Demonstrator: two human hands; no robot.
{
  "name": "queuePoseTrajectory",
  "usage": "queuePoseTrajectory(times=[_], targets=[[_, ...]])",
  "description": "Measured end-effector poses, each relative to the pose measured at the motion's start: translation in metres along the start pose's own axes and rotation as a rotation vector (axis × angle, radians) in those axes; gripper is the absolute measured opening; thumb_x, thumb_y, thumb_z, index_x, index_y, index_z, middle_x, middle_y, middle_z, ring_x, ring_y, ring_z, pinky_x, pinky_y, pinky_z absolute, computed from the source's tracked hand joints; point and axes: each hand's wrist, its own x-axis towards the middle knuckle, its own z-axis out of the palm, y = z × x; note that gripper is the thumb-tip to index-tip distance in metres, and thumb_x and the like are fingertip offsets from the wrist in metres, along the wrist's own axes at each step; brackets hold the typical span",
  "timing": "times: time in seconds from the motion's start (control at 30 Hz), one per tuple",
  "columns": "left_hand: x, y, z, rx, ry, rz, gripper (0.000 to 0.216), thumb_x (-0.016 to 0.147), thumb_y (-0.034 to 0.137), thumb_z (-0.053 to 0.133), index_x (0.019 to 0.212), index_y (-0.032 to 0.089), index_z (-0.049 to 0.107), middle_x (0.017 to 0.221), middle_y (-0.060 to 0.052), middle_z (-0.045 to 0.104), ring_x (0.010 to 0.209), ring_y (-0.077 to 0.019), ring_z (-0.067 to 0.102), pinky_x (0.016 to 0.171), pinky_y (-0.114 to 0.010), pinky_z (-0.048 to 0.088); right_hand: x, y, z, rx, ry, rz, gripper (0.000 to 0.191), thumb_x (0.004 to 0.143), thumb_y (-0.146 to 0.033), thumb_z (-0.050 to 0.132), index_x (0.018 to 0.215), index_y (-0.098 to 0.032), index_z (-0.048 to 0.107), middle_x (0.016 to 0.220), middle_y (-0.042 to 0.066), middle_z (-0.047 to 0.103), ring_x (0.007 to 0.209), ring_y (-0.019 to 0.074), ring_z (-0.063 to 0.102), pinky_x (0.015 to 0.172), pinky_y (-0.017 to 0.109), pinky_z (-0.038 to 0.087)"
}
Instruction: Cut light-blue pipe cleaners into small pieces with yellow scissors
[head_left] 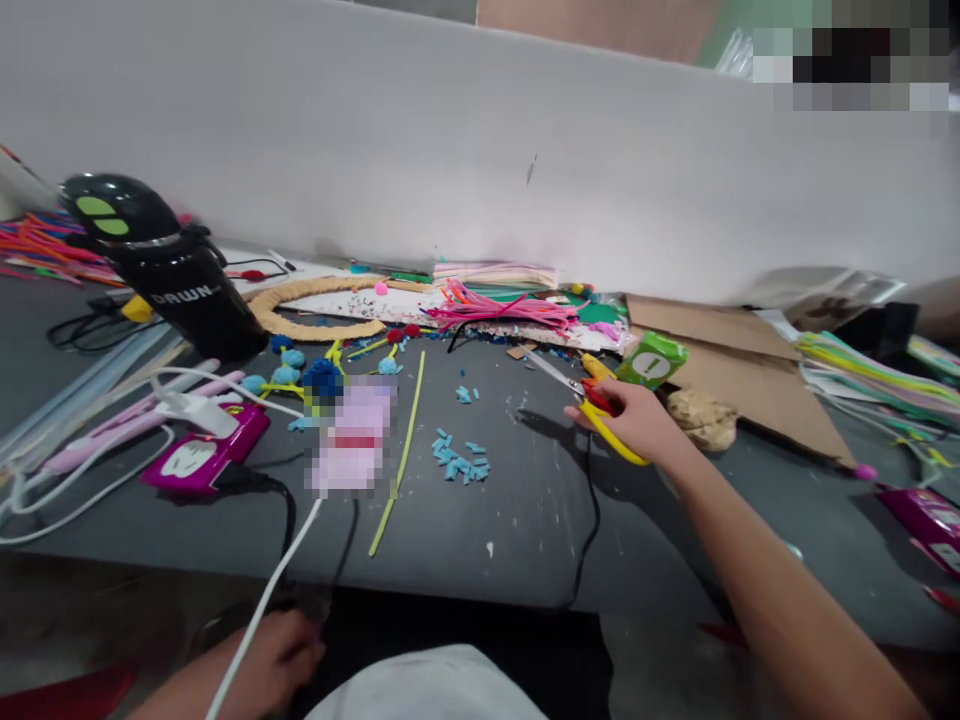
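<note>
My right hand point(639, 418) is over the right half of the table, its fingers closed on scissors point(613, 438) with yellow and red handles. The silver blades point away toward the back left. Below the table's front edge, my left hand point(281, 650) is curled near my lap; whatever it may hold is hidden. Short light-blue cut pieces point(459, 462) lie in a loose pile mid-table. Left of them lies one long yellow-green pipe cleaner point(400, 460). A pixelated phone-like item point(355, 436) with a white cable lies further left.
At the left stand a black bottle point(176, 285) and a magenta power strip point(206, 450). Blue pompoms point(322, 377), a tan ring point(322, 327) and pink pipe cleaners point(506, 308) lie behind. A green packet point(651, 360), a crumpled tan lump point(701, 418) and cardboard point(757, 375) are right.
</note>
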Motion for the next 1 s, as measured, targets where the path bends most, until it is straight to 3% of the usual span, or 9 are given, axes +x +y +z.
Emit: queuePoseTrajectory(times=[0.03, 0.07, 0.13, 0.27, 0.4, 0.47, 0.57, 0.67, 1.0], targets=[[0.008, 0.023, -0.009, 0.006, -0.076, -0.007, 0.029, 0.094, 0.04, 0.051, 0.082, 0.019, 0.068, 0.078, -0.001, 0.068, 0.073, -0.017, 0.064, 0.066, -0.026, 0.053, 0.004, -0.004, 0.002, 0.008, -0.046, -0.013, 0.051, 0.07, -0.064, 0.067, 0.061, -0.022, 0.04, 0.058, -0.002, 0.041, 0.055, 0.0123, 0.036, 0.051, 0.026, 0.031], [0.015, 0.05, -0.017, -0.019, -0.153, 0.08, 0.026, 0.094, 0.039, 0.049, 0.09, 0.022, 0.069, 0.089, -0.001, 0.07, 0.082, -0.0165, 0.065, 0.075, -0.024, 0.053, 0.008, -0.008, 0.004, 0.011, -0.052, -0.01, 0.051, 0.07, -0.064, 0.067, 0.061, -0.021, 0.042, 0.058, -0.002, 0.042, 0.054, 0.0122, 0.037, 0.051, 0.026, 0.03], [0.032, 0.108, -0.03, -0.077, -0.246, 0.375, 0.022, 0.094, 0.036, 0.049, 0.099, 0.025, 0.067, 0.093, -0.001, 0.071, 0.085, -0.0151, 0.064, 0.082, -0.023, 0.05, 0.013, -0.016, 0.011, 0.026, -0.02, 0.005, 0.049, 0.068, -0.064, 0.068, 0.063, -0.021, 0.046, 0.057, -0.003, 0.041, 0.053, 0.0116, 0.036, 0.049, 0.025, 0.029], [0.084, 0.184, -0.061, 0.154, 0.173, 0.648, 0.025, 0.095, 0.027, 0.044, 0.111, 0.022, 0.062, 0.099, -0.008, 0.069, 0.094, -0.0202, 0.061, 0.089, -0.033, 0.046, 0.011, -0.025, 0.023, 0.054, 0.013, 0.013, 0.043, 0.071, -0.058, 0.069, 0.067, -0.02, 0.05, 0.056, -0.004, 0.042, 0.052, 0.01, 0.035, 0.048, 0.024, 0.027], [0.143, 0.182, -0.118, 0.235, 0.397, 0.605, 0.022, 0.093, 0.03, 0.05, 0.108, 0.02, 0.063, 0.098, -0.005, 0.068, 0.083, -0.0164, 0.06, 0.077, -0.028, 0.046, 0.006, -0.015, 0.025, -0.002, 0.057, 0.005, 0.037, 0.069, -0.052, 0.071, 0.07, -0.02, 0.054, 0.058, -0.003, 0.049, 0.054, 0.011, 0.04, 0.051, 0.025, 0.03], [0.165, 0.17, -0.14, 0.216, 0.367, 0.566, 0.021, 0.092, 0.033, 0.052, 0.101, 0.019, 0.065, 0.088, -0.002, 0.067, 0.074, -0.0143, 0.058, 0.066, -0.025, 0.044, 0.005, -0.008, 0.022, -0.041, 0.081, 0.007, 0.034, 0.07, -0.051, 0.07, 0.073, -0.02, 0.057, 0.06, -0.002, 0.052, 0.055, 0.0119, 0.042, 0.052, 0.025, 0.031], [0.18, 0.155, -0.151, 0.148, 0.22, 0.532, 0.025, 0.09, 0.037, 0.054, 0.1, 0.018, 0.066, 0.09, -0.003, 0.068, 0.075, -0.0138, 0.059, 0.067, -0.024, 0.045, 0.004, -0.002, 0.018, -0.103, 0.123, 0.009, 0.031, 0.07, -0.049, 0.069, 0.075, -0.019, 0.059, 0.063, 0.0, 0.057, 0.057, 0.014, 0.047, 0.054, 0.026, 0.032], [0.169, 0.152, -0.148, 0.146, 0.072, 0.45, 0.03, 0.09, 0.043, 0.054, 0.106, 0.02, 0.066, 0.101, -0.004, 0.069, 0.087, -0.0162, 0.062, 0.075, -0.026, 0.048, 0.004, -0.001, 0.015, -0.155, 0.128, 0.014, 0.03, 0.071, -0.048, 0.068, 0.078, -0.02, 0.061, 0.065, 0.001, 0.058, 0.058, 0.0146, 0.048, 0.055, 0.027, 0.033], [0.082, 0.172, -0.159, 0.17, 0.402, 0.369, 0.023, 0.09, 0.037, 0.054, 0.1, 0.019, 0.066, 0.088, -0.001, 0.066, 0.072, -0.0125, 0.057, 0.062, -0.023, 0.043, 0.002, -0.008, 0.009, -0.218, 0.137, -0.024, 0.041, 0.073, -0.06, 0.066, 0.079, -0.02, 0.062, 0.066, 0.005, 0.06, 0.059, 0.0164, 0.049, 0.055, 0.029, 0.031]])
